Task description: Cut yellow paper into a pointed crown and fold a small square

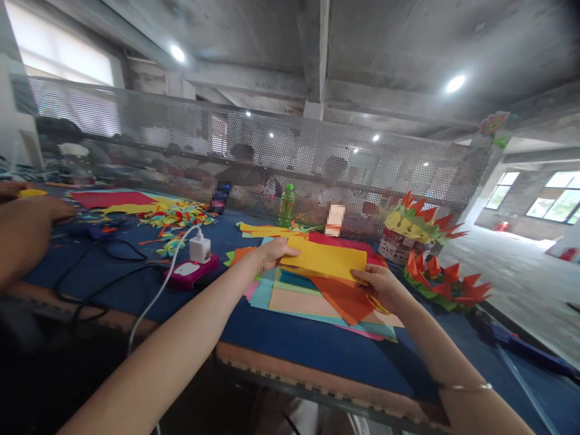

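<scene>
A folded-looking sheet of yellow paper [328,257] is stretched between my two hands, above a stack of coloured sheets. My left hand [274,251] pinches its left end, thumb on top. At the lower right corner, my right hand [377,283] grips the same paper between thumb and fingers. A yellow loop [379,306] shows just under my right hand; I cannot tell what it belongs to. Beneath lie an orange sheet [347,300], a peach sheet [301,302] and light blue paper [259,296].
To the right stand paper crowns with red-orange points [446,281]. A green bottle [287,205] is behind the stack. Left are a magenta power strip [193,273], white charger [200,248], cables and paper scraps [176,214]. Another person's arm [27,232] reaches in. A glue gun-like tool [521,344] lies right.
</scene>
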Action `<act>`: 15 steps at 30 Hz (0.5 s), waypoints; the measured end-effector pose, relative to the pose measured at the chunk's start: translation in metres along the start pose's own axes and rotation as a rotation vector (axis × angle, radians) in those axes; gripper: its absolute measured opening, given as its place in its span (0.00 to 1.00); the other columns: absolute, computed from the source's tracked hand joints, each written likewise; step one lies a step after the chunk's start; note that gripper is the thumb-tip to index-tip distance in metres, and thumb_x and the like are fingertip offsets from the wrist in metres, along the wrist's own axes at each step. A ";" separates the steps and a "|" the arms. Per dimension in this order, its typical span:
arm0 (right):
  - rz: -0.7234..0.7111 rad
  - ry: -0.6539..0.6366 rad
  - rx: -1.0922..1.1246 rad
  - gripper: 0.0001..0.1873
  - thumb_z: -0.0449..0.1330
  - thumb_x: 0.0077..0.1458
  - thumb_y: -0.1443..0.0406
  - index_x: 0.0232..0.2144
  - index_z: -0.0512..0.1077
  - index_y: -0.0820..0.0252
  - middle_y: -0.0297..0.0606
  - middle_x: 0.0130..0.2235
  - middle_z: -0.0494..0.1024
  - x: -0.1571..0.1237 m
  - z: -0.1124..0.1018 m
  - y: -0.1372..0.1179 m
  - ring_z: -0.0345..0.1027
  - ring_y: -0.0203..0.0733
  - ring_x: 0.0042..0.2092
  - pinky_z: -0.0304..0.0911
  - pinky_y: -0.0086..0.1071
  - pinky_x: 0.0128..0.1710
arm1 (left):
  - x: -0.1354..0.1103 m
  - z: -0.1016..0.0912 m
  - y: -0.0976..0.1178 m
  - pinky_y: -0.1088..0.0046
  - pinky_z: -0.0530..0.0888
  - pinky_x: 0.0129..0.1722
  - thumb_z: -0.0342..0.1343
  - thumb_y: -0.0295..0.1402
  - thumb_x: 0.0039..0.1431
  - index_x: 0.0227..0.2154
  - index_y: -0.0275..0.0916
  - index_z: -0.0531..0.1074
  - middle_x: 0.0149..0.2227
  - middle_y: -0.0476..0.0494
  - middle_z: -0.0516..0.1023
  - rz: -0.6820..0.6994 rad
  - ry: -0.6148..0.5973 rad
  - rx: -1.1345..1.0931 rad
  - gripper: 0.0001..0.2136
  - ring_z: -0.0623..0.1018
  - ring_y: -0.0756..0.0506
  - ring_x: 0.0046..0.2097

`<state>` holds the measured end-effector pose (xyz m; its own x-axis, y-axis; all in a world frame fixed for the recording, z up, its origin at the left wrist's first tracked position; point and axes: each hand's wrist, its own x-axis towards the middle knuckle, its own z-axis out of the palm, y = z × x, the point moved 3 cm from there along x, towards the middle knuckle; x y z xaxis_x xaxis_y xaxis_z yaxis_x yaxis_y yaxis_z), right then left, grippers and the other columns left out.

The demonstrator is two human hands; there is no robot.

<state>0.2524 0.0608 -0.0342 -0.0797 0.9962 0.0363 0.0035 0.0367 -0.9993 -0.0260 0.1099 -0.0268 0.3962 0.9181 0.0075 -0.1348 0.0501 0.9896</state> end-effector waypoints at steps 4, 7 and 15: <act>0.052 0.009 0.080 0.12 0.73 0.38 0.69 0.23 0.72 0.61 0.32 0.21 0.73 0.000 -0.001 -0.002 0.69 0.32 0.20 0.67 0.21 0.17 | -0.003 0.004 0.000 0.70 0.77 0.31 0.69 0.27 0.41 0.35 0.34 0.75 0.32 0.41 0.82 -0.088 0.042 -0.033 0.16 0.81 0.44 0.33; 0.070 0.011 0.136 0.11 0.71 0.42 0.69 0.23 0.71 0.61 0.32 0.21 0.73 -0.002 0.002 -0.004 0.68 0.32 0.20 0.67 0.19 0.16 | -0.003 0.004 -0.001 0.71 0.77 0.30 0.67 0.25 0.43 0.35 0.35 0.75 0.32 0.41 0.82 -0.100 0.098 -0.026 0.14 0.81 0.44 0.33; 0.075 0.022 0.180 0.09 0.69 0.50 0.64 0.29 0.74 0.64 0.38 0.25 0.78 -0.010 0.009 -0.013 0.71 0.33 0.20 0.67 0.20 0.16 | -0.008 0.009 0.005 0.73 0.77 0.27 0.64 0.26 0.50 0.35 0.34 0.75 0.34 0.41 0.82 -0.099 0.116 0.022 0.09 0.82 0.45 0.30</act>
<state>0.2439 0.0500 -0.0216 -0.0639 0.9972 -0.0397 -0.1701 -0.0501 -0.9842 -0.0217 0.0995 -0.0207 0.2984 0.9486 -0.1057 -0.0799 0.1351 0.9876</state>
